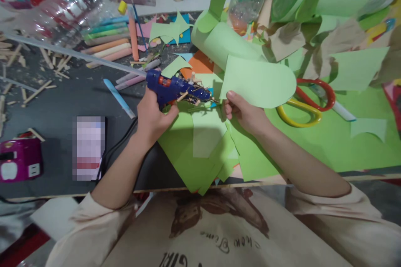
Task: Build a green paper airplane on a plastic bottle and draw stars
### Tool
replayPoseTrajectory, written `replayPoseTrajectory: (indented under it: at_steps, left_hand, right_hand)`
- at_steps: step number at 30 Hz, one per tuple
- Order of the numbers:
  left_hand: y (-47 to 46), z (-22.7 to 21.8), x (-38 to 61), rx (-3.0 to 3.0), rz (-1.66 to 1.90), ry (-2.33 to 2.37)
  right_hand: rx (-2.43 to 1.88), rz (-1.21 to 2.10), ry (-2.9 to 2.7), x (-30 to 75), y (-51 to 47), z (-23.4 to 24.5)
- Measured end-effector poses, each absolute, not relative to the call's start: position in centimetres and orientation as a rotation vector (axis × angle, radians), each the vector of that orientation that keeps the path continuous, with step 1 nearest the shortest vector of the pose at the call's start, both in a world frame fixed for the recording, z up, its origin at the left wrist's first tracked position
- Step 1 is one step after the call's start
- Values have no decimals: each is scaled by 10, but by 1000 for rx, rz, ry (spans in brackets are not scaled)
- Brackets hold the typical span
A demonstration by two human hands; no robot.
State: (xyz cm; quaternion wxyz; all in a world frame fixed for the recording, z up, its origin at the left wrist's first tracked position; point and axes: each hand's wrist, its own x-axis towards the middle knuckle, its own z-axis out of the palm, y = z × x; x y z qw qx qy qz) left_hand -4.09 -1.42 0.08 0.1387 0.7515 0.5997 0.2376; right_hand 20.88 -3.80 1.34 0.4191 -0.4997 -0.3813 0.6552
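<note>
My left hand point(153, 112) is wrapped round a blue hot glue gun point(169, 85), its nozzle pointing right and crusted with small wood bits. A long translucent glue stick point(78, 55) runs out of its back to the upper left. My right hand point(242, 110) pinches the lower left edge of a light green paper piece point(260, 81) with a rounded right end. The nozzle is close to that edge; I cannot tell if they touch. Just behind the piece lies a light green paper tube point(219, 41) with rounded paper flaps on its far end.
Red-handled scissors point(330, 96) and a yellow handle point(300, 114) lie right of my right hand on green paper sheets point(344, 146). A phone point(89, 148) and a purple box point(21, 158) sit at left. Chalk-like sticks point(109, 46), plastic bottles point(75, 8) and paper scraps crowd the back.
</note>
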Motion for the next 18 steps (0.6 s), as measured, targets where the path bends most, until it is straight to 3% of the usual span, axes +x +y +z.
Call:
replayPoseTrajectory:
  at_steps: [18]
  left_hand:
    - [-14, 4, -39, 2153, 768, 1746]
  right_hand:
    - [-1256, 1645, -1017, 210, -40, 12]
